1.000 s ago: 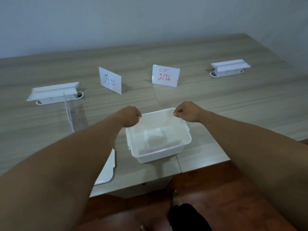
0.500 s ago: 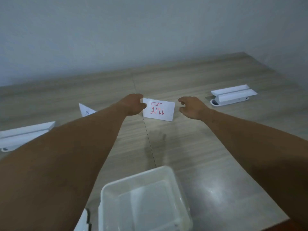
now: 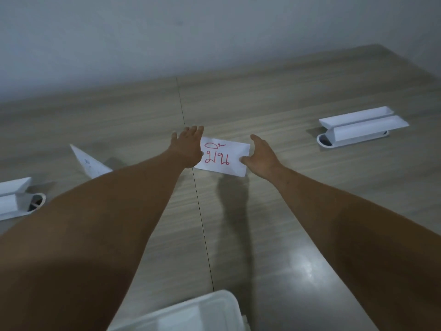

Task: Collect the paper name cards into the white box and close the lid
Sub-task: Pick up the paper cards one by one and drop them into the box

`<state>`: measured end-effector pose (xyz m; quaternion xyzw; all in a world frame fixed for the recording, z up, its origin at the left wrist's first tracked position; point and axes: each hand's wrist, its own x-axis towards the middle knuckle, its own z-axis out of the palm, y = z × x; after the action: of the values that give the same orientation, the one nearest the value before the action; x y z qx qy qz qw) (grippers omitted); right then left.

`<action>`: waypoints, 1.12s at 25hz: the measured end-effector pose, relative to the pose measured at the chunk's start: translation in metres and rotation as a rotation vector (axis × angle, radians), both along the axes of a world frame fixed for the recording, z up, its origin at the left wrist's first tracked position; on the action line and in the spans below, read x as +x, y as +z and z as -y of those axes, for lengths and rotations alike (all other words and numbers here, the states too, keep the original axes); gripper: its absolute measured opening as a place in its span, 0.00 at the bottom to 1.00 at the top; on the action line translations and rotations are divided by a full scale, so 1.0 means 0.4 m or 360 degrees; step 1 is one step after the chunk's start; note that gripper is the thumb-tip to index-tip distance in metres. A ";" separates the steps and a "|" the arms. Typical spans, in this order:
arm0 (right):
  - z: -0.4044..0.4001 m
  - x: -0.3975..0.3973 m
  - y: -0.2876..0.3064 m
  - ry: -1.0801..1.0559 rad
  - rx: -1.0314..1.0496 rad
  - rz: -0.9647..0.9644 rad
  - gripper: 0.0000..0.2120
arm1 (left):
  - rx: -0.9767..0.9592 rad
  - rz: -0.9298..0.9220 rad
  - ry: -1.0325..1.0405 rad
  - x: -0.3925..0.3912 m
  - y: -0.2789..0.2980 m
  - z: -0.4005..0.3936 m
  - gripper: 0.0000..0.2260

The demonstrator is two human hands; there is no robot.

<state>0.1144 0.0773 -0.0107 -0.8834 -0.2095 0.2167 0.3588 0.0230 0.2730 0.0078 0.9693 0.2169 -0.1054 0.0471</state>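
A plain pale grey wall (image 3: 214, 32) fills the top half, from 9 o'clock to 3 o'clock. Below it lies a wood-grain table (image 3: 298, 96) with 1 dark seam (image 3: 191, 163) running from 12 o'clock toward 6 o'clock. Light glares off the tabletop at 5 o'clock.

Your wooden table (image 3: 274, 211) carries a red-lettered name card (image 3: 223, 158) at centre, another card (image 3: 89, 164) at nine o'clock, white holders at three (image 3: 358, 126) and eight (image 3: 14, 198), the white box (image 3: 191, 311) at six.
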 end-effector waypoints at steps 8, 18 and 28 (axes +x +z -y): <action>0.002 -0.015 0.013 -0.0076 0.0236 0.0341 0.07 | -0.0370 0.0461 0.0151 -0.076 0.045 0.004 0.10; 0.129 -0.382 0.503 0.0256 0.0324 0.0551 0.09 | -0.0665 0.0738 0.0166 -0.540 0.489 0.108 0.10; 0.354 -0.802 0.436 0.0251 0.0301 0.0272 0.10 | -0.0855 0.0577 0.0197 -0.955 0.396 0.304 0.11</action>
<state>-0.2065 -0.0642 0.1636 -0.8417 -0.3273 0.1476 0.4032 -0.3589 0.1515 0.1663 0.9102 0.2280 0.0184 0.3454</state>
